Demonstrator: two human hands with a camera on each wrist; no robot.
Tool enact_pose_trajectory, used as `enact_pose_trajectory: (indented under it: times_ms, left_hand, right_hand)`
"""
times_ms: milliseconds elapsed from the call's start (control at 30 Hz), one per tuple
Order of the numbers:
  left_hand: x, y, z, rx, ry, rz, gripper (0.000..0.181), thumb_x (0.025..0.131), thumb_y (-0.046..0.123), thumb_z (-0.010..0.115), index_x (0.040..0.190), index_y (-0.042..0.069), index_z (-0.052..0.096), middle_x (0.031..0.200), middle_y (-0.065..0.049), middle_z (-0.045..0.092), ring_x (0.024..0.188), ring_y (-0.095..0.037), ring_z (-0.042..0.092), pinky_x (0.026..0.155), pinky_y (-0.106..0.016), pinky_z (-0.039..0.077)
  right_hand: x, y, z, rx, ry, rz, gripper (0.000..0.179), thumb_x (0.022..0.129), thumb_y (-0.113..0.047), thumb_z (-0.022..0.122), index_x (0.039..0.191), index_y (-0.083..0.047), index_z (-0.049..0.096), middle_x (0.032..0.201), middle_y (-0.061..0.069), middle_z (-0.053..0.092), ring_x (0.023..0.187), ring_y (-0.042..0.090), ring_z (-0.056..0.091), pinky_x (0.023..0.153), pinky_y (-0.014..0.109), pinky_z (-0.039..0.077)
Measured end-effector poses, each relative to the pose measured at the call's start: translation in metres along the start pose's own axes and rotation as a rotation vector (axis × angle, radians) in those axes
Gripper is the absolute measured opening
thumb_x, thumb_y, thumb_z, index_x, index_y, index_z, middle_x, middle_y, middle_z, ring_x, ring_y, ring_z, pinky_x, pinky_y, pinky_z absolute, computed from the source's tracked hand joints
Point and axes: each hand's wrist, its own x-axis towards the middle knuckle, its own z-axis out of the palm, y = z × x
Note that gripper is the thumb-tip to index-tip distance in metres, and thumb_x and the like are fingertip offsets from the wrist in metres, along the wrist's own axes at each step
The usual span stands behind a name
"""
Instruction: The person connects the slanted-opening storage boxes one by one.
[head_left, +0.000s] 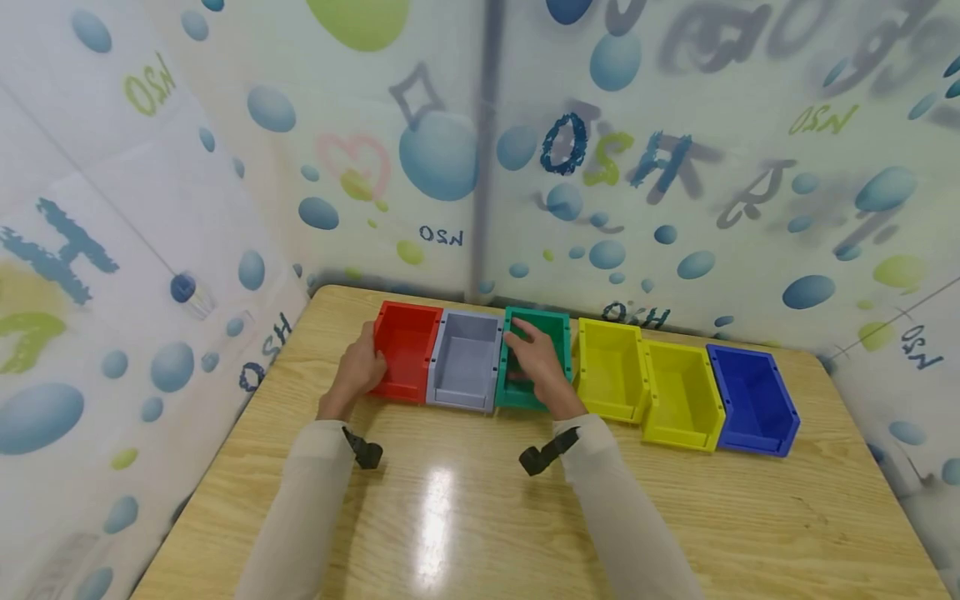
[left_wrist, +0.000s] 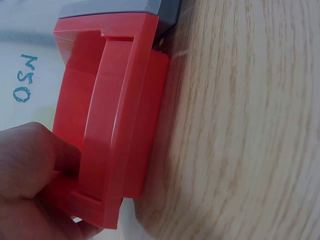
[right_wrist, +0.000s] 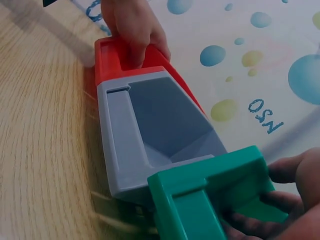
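Observation:
My left hand (head_left: pixel 362 365) grips the left side wall of a red bin (head_left: pixel 408 346), at the left end of a row. In the left wrist view, the thumb (left_wrist: pixel 67 159) is inside that bin and other fingers are beneath the wall's outer side. A grey bin (head_left: pixel 468 354) stands against the red one. My right hand (head_left: pixel 538 358) reaches over a green bin (head_left: pixel 557 329), fingers spread and partly inside it. In the right wrist view, its fingers (right_wrist: pixel 257 225) are loosely bent by the green bin's inner wall; contact is hard to judge.
Right of the green bin stand two yellow bins (head_left: pixel 611 367), the second nearer the front, then a blue bin (head_left: pixel 753 400). The row lies along the back of a wooden table (head_left: pixel 465 517). Patterned sheets (head_left: pixel 360 242) hang behind and at the sides.

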Motion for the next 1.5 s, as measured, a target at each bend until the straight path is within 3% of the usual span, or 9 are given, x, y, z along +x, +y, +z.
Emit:
enact_pose_trajectory:
  times_ms: [333,1100,1500]
  left_hand:
    - [0.000,-0.002,0.001,0.008,0.011,0.008,0.053,0.094,0.000,0.040,0.145,-0.003,0.026,0.131,-0.034,0.054,0.114,-0.047,0.057,0.096,-0.057,0.046]
    - [0.001,0.002,-0.003,-0.002,-0.022,-0.043,0.055,0.096,0.001,0.038,0.149,-0.001,0.023,0.137,-0.032,0.050,0.118,-0.046,0.053,0.101,-0.057,0.043]
    - [0.002,0.001,-0.001,-0.006,-0.005,-0.016,0.055,0.094,0.000,0.039,0.147,-0.002,0.025,0.134,-0.034,0.051,0.117,-0.047,0.054,0.100,-0.058,0.043]
  right_hand:
    - [0.005,0.006,-0.001,0.006,-0.017,0.005,0.052,0.101,-0.033,0.055,0.152,-0.028,0.040,0.144,0.010,0.051,0.124,0.029,0.054,0.075,0.039,0.059]
    - [0.010,0.014,0.003,-0.011,0.024,-0.024,0.051,0.101,-0.035,0.056,0.149,-0.029,0.044,0.139,0.008,0.055,0.119,0.026,0.056,0.074,0.038,0.059]
    - [0.011,0.020,0.002,0.011,0.025,-0.014,0.051,0.100,-0.036,0.057,0.148,-0.029,0.046,0.141,0.009,0.054,0.121,0.026,0.056,0.077,0.040,0.059]
